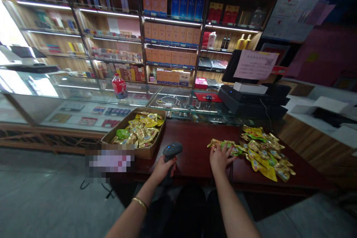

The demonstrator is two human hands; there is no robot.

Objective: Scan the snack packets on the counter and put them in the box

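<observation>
My left hand (pixel 161 170) is wrapped around the handle of a dark grey barcode scanner (pixel 173 149), held up over the front edge of the dark red desk (pixel 192 134). My right hand (pixel 221 159) lies over a few green and gold snack packets (pixel 215 142) on the desk, fingers spread across them. Just right of it is a loose pile of yellow and gold snack packets (pixel 263 152). To the left of the scanner stands a cardboard box (pixel 148 152) filled with similar shiny packets (pixel 142 130).
Behind the desk runs a glass display counter (pixel 139 95) bearing a red-labelled bottle (pixel 119 87) and a white cable (pixel 169 104). A monitor (pixel 231 68) with a paper sheet stands back right. Lit shelves (pixel 173 46) of boxes line the wall.
</observation>
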